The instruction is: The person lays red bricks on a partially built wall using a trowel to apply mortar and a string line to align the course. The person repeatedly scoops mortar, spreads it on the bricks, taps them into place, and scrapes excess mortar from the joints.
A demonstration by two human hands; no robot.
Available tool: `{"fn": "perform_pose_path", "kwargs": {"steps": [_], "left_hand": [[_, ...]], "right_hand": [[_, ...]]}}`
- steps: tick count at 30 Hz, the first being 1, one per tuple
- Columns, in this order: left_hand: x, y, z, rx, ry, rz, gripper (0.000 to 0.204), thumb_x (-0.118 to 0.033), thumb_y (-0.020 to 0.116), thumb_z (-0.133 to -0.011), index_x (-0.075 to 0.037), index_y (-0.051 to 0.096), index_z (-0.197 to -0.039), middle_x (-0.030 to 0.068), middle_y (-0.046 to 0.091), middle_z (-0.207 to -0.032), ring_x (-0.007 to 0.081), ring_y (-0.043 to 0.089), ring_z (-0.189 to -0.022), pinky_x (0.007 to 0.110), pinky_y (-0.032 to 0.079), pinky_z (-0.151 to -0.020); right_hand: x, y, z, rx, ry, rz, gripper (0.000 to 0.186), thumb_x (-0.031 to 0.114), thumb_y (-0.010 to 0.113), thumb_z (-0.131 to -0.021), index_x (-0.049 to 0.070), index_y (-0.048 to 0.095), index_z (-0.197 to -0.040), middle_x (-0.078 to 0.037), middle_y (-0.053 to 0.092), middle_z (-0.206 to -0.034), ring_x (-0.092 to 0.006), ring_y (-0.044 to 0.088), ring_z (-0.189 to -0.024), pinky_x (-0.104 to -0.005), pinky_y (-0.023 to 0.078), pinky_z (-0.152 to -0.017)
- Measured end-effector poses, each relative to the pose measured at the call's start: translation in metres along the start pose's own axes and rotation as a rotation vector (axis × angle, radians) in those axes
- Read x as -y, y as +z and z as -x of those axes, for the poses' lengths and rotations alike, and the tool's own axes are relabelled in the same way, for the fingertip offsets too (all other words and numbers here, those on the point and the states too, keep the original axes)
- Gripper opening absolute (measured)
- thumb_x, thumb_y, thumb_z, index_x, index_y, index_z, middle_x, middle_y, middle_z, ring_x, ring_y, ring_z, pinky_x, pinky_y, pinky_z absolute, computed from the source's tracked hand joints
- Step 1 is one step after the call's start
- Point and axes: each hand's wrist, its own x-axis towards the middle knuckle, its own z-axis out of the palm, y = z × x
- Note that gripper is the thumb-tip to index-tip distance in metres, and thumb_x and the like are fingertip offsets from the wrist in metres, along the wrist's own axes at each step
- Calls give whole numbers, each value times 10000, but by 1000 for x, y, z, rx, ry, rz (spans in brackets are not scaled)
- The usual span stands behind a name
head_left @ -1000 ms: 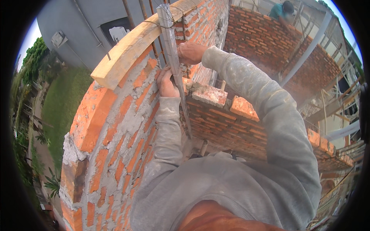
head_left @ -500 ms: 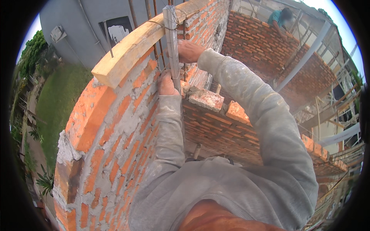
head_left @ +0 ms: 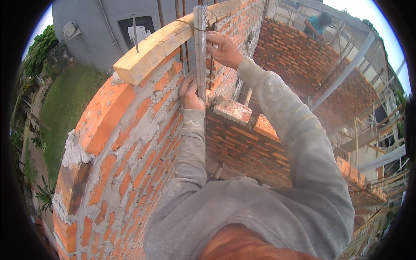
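Observation:
A narrow grey upright board (head_left: 200, 52) stands against the brick wall (head_left: 134, 143), beside a wooden plank (head_left: 156, 43) lying along the wall's top. Thin wire (head_left: 208, 21) loops round the plank and the board near its upper end. My left hand (head_left: 191, 94) is closed at the board's lower part, fingers curled at its left edge. Higher up, my right hand (head_left: 225, 48) is at the board's right edge, thumb and fingertips pinched together. What lies between those fingertips is too small to make out. Rusty steel bars (head_left: 177, 13) rise behind the plank.
Loose bricks (head_left: 232, 110) sit on a lower cross wall to the right. Another person (head_left: 316, 25) in a teal top is by the far brick wall (head_left: 294, 56). Timber scaffolding (head_left: 368, 138) stands at right. Grass (head_left: 78, 95) lies far below on the left.
My right hand has come out from behind the board, moving up and right, and its fingertips now show pinched. My left hand stays at the board. The whole view has shifted slightly.

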Motion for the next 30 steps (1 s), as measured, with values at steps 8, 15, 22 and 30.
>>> {"fn": "perform_pose_path", "kwargs": {"steps": [8,15,22,30], "left_hand": [[25,-7,-1,-2,-271,534,189,-98,682,-1007,30,694,-1147,113,731,-1130,202,683,-1050,343,541,-958],[22,-10,-1,32,-349,634,310,-134,719,-984,51,672,-1227,124,728,-1137,210,692,-1041,344,551,-950],[24,-18,3,61,-379,516,369,-138,745,-961,55,659,-1264,119,724,-1142,209,694,-1035,341,554,-948],[24,-11,10,62,-131,168,442,-143,776,-935,60,645,-1305,114,720,-1148,209,697,-1028,338,557,-946]], "right_hand": [[83,-20,49,-90,77,99,176,128,722,-952,-5,755,-1062,-142,758,-981,-322,741,-861,-425,585,-801],[127,29,77,69,-20,-82,240,209,698,-985,-27,741,-995,-190,738,-943,-372,722,-867,-459,576,-773],[144,52,107,97,147,-32,229,193,588,-1045,11,669,-932,-159,628,-894,-381,660,-857,-479,538,-735],[140,21,137,18,-18,29,201,121,648,-1036,-27,656,-900,-145,653,-908,-314,663,-730,-420,516,-615]]}}
